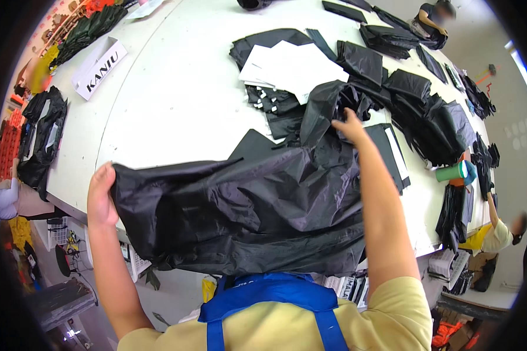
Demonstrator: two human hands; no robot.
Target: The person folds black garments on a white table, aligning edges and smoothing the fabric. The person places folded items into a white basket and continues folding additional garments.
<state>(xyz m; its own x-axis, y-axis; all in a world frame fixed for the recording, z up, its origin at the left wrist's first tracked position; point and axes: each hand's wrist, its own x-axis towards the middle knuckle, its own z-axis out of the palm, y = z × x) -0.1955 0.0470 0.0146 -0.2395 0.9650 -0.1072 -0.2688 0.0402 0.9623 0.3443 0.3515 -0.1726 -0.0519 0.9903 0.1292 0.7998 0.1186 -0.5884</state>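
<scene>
A large piece of thin, shiny black fabric [246, 205] stretches across the near side of the table, its lower part hanging in front of me. At its upper left corner my left hand [102, 193] is closed on the edge. The right end rises into a bunched, folded part [323, 111]. Against that bunch is my right hand [351, 126], thumb and fingers apart, the fingertips partly lost among dark folds. White paper sheets [293, 64] lie just beyond, over folded black pieces. Whether the fabric is a garment or a bag cannot be told.
The white table [164, 93] curves around me. Folded black stacks [421, 117] spread along the right, near a green cylinder [451, 172]. A white box [99, 67] stands far left, beyond a black pile [43, 140]. Other people work at the far right [432, 20], right [492, 234] and left [26, 196].
</scene>
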